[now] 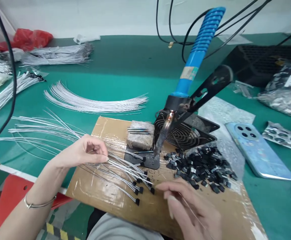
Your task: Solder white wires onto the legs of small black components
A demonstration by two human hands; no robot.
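Note:
My left hand [85, 151] rests on a cardboard pad [150, 206] and pinches a bunch of thin white wires [121, 168] whose ends carry small black components. Low at the front, my right hand [192, 208] is blurred and holds a single thin wire between its fingers. A blue-handled soldering iron [198, 55] stands tilted in a black holder, its tip down on a small metal plate [149, 161]. A heap of loose black components [202, 165] lies to the right of the plate.
A grey block [140, 135] and a black fan [185, 133] sit behind the plate. More white wire bundles [90, 101] lie on the green table to the left. A blue phone [257, 150] lies at right, with bags of parts [285, 95] beyond it.

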